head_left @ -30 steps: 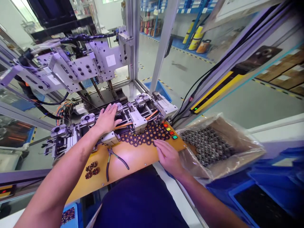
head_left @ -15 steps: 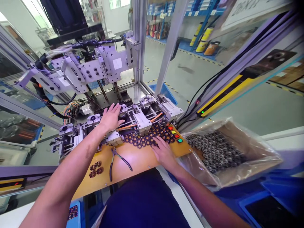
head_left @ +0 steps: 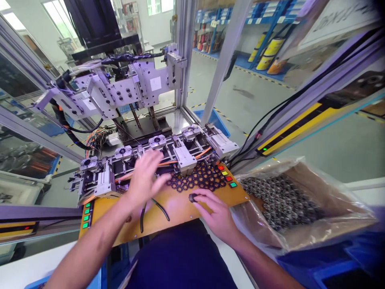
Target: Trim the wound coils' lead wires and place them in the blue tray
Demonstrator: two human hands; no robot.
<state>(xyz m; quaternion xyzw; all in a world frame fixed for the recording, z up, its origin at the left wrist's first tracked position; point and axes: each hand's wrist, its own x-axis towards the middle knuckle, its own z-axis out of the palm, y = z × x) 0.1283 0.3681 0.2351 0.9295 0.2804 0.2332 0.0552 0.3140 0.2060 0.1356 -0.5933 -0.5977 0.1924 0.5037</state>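
Observation:
My right hand (head_left: 215, 210) pinches a small dark ring-shaped part (head_left: 192, 197) between thumb and fingertips, just above the orange worktop (head_left: 177, 206). Many similar dark toothed rings (head_left: 207, 176) lie side by side right behind it. My left hand (head_left: 146, 176), smeared by motion, is empty with thumb and fingers apart. It hovers in front of the machine's round clamps (head_left: 157, 140). Below that hand, the dark-handled pliers (head_left: 161, 209) lie on the worktop, their head hidden by the hand. The left forearm covers most of the part of the worktop beside them.
Coloured buttons (head_left: 228, 179) sit at the worktop's right end, green ones (head_left: 86, 218) at its left. A plastic-lined box (head_left: 337, 216) of grey metal parts stands to the right. Beyond the clamps rises a plate assembly (head_left: 129, 86) with cables. A yellow sensor bar (head_left: 294, 126) runs along the right.
My right hand has lifted off the rings towards me with one dark ring pinched in it. My left hand has come back from the clamp, nearer to me. The view has shifted slightly.

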